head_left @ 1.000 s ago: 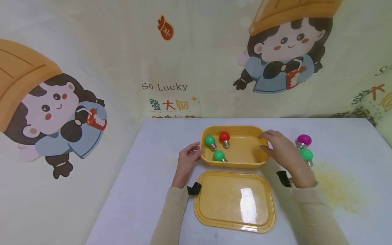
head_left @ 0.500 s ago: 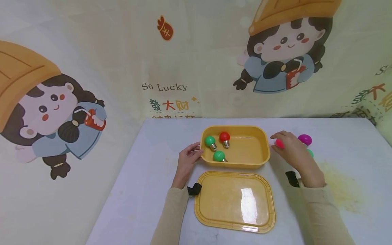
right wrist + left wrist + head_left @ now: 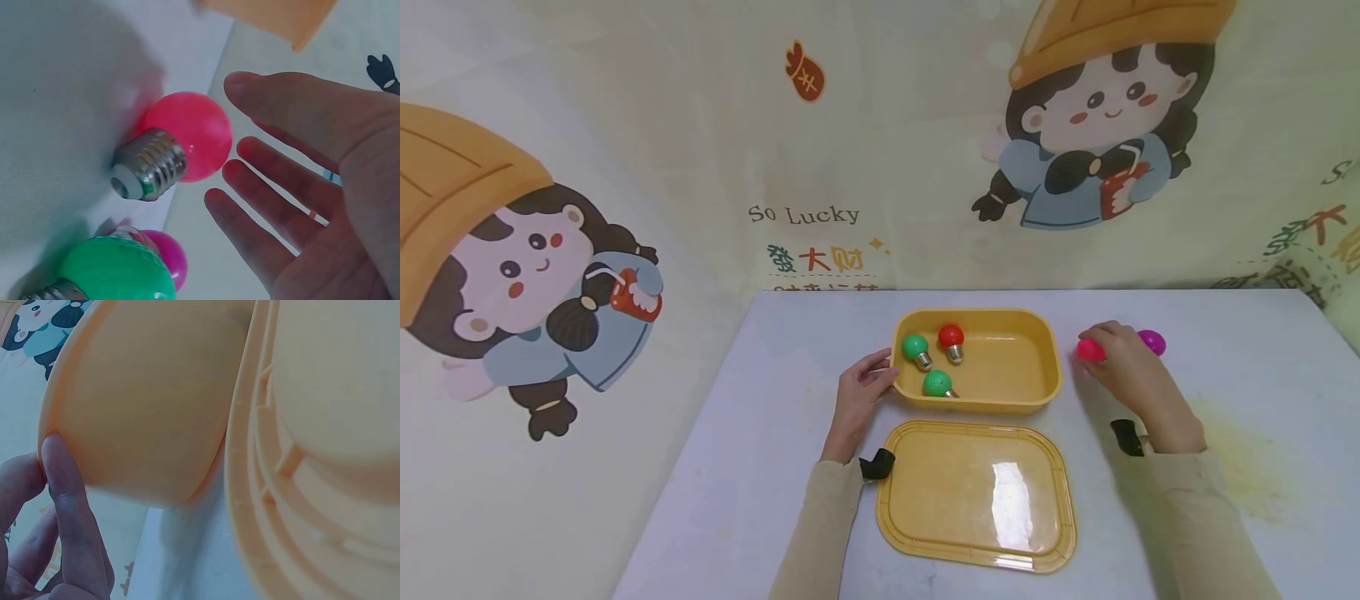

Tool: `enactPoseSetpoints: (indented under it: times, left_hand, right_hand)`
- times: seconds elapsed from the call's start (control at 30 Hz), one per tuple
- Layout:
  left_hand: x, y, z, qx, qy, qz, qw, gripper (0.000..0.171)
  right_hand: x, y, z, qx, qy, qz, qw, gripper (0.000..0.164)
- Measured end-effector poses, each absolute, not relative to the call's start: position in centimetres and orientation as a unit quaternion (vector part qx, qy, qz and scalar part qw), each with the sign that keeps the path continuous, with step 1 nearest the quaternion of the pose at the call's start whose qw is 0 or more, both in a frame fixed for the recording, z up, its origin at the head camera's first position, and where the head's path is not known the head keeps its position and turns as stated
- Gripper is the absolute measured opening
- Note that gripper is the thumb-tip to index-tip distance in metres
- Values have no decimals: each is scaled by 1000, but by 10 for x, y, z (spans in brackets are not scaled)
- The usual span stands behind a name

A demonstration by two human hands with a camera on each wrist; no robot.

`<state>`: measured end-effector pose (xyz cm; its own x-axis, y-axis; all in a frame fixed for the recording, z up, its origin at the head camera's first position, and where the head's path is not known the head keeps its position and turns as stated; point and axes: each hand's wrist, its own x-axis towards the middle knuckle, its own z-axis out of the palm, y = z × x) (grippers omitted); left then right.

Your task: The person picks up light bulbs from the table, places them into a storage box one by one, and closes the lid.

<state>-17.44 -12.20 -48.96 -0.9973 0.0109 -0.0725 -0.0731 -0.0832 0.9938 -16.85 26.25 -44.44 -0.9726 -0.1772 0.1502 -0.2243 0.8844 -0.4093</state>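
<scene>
At the left end of a yellow plastic box (image 3: 1007,362), my left hand (image 3: 856,404) pinches the rim; thumb and forefinger meet at the box wall (image 3: 144,412) in the left wrist view. Two green bulbs (image 3: 915,346) and a red bulb (image 3: 951,336) lie inside. To the box's right, my right hand (image 3: 1133,375) reaches over a pink bulb (image 3: 1091,351). The right wrist view shows its thumb and fingers spread and extended beside the pink bulb (image 3: 197,134), with a gap between. A green bulb (image 3: 119,269) lies close by, hidden under the hand in the head view.
In front of the box lies its yellow lid (image 3: 955,500), a ridged rim around it. A purple bulb (image 3: 1152,342) rests behind my right hand. The white table (image 3: 760,467) meets a printed cloth backdrop (image 3: 925,167) at its far edge.
My right hand has left the right end of the box and moved right, to the pink bulb. The left hand keeps its hold on the box's left end.
</scene>
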Motion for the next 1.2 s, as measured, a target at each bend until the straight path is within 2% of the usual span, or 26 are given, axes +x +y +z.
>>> enactPoseSetpoints:
  times: [0.23, 0.67, 0.83, 1.2]
  left_hand:
    - [-174, -120, -491, -21, 679, 733, 33, 40]
    - [-173, -119, -493, -21, 681, 731, 33, 39]
    - [-172, -120, -491, -23, 677, 735, 34, 41]
    - [-174, -122, -490, -21, 681, 732, 25, 40]
  right_hand:
    - [-172, 267, -449, 73, -972, 225, 5, 41]
    - [-173, 272, -449, 77, -969, 234, -2, 42]
    - [-174, 273, -449, 88, -967, 240, 7, 42]
    - [-167, 264, -437, 105, -960, 249, 70, 42]
